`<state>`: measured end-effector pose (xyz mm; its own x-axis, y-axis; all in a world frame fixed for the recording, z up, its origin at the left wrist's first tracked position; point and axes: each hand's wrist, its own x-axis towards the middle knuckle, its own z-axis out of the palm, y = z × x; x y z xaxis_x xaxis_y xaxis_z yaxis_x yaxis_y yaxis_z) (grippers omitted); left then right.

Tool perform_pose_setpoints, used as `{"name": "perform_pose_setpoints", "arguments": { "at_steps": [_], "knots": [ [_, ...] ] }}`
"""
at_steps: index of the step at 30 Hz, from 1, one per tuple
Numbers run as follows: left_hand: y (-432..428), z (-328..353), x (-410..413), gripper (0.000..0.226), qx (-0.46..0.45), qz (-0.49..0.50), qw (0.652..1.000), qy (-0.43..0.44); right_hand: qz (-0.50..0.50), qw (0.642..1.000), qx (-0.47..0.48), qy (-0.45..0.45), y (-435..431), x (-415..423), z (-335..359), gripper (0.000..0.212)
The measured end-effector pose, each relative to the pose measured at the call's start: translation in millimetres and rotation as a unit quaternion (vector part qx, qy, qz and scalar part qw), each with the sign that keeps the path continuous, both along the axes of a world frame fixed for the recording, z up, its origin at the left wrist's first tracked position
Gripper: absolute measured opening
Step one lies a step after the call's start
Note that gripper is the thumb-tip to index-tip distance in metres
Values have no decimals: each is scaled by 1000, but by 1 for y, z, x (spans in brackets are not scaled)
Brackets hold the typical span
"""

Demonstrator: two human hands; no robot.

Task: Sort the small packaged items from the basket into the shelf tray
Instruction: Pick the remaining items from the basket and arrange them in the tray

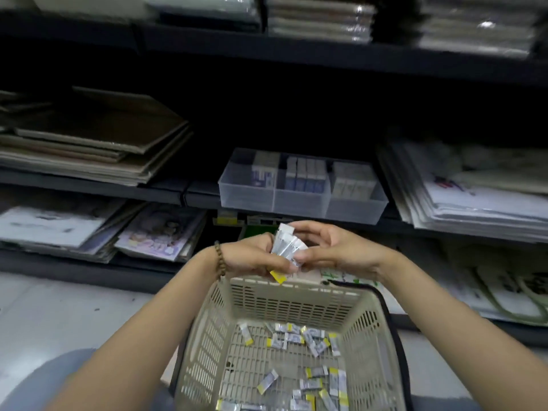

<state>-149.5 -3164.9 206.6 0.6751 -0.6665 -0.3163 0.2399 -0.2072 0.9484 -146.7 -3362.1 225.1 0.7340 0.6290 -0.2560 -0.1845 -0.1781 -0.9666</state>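
While above the basket [296, 304], packet bundle [286, 247] in pinch of left hand [252, 258] and right hand [336, 247].

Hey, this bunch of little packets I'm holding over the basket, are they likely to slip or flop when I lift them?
Probably light: the left hand grips a whole bunch of packets at once, the right hand pinching it too. Likely slippery: they look glossy and fan out unevenly. Seemingly stiff: each sticks out straight.
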Motion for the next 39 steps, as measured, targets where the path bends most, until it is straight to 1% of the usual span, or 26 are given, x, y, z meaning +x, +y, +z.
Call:
{"name": "perform_pose_setpoints", "arguments": {
  "at_steps": [2, 4, 5, 8, 9, 10, 12, 13, 16, 17, 18, 21, 24, 27, 29, 30, 31, 32, 33, 35, 36, 37, 39],
  "knots": [
    [1, 16, 4, 24, -3, 2, 1000, -9, -1, 999, -21, -26, -1, 6, 13, 49],
    [5, 27, 9, 23, -25, 38, 999, -21, -31, 999, -7, -31, 0, 13, 20, 54],
    [7, 29, 11, 29, -44, 73, 996, -22, -55, 998, 14, -28, 2, 17, 23, 55],
    [9, 28, 16, 61, -114, 192, 975, -18, -120, 990, 62, -38, 10, 26, 32, 62],
    [7, 26, 17, 64, -121, 223, 967, -22, -132, 987, 73, -48, 13, 29, 34, 63],
    [3, 25, 17, 61, -121, 254, 959, -22, -141, 985, 81, -59, 16, 32, 36, 61],
    [-6, 25, 19, 46, -126, 311, 942, 4, -152, 981, 81, -89, 22, 37, 38, 54],
    [-10, 26, 21, 42, -144, 334, 931, 29, -151, 980, 71, -110, 24, 38, 39, 52],
    [-14, 35, 31, 44, -191, 393, 891, 126, -114, 981, 32, -156, 26, 42, 39, 63],
    [-15, 37, 34, 41, -186, 399, 886, 145, -104, 981, 21, -161, 26, 43, 39, 67],
    [-16, 38, 36, 38, -172, 396, 890, 146, -98, 982, 13, -164, 25, 44, 39, 67],
    [-21, 39, 42, 29, -167, 382, 903, 104, -103, 979, 5, -178, 21, 48, 41, 63],
    [-29, 37, 49, 26, -192, 389, 899, 64, -129, 972, -2, -198, 18, 52, 41, 57],
    [-42, 37, 58, 26, -188, 382, 904, 37, -149, 966, -10, -209, 10, 57, 40, 58],
    [-52, 37, 66, 28, -175, 360, 916, 31, -160, 965, 0, -207, -3, 61, 43, 61],
    [-58, 38, 70, 33, -160, 341, 926, 13, -167, 965, 9, -203, -13, 64, 45, 60],
    [-62, 37, 76, 39, -132, 322, 937, -26, -177, 964, 16, -199, -24, 67, 47, 58],
    [-65, 36, 82, 42, -89, 305, 944, -89, -190, 961, 16, -199, -37, 72, 49, 56],
    [-66, 34, 88, 38, -40, 293, 940, -169, -207, 957, 14, -200, -49, 78, 52, 55],
    [-64, 27, 98, 27, 46, 275, 907, -317, -248, 947, -3, -203, -76, 90, 56, 56],
    [-63, 22, 102, 27, 78, 258, 892, -362, -260, 943, -27, -207, -88, 97, 58, 58],
    [-61, 17, 106, 29, 111, 235, 883, -391, -263, 939, -60, -215, -97, 103, 58, 61],
    [-60, 8, 113, 39, 197, 175, 865, -427, -237, 932, -138, -236, -107, 115, 56, 64]
  ]
}}
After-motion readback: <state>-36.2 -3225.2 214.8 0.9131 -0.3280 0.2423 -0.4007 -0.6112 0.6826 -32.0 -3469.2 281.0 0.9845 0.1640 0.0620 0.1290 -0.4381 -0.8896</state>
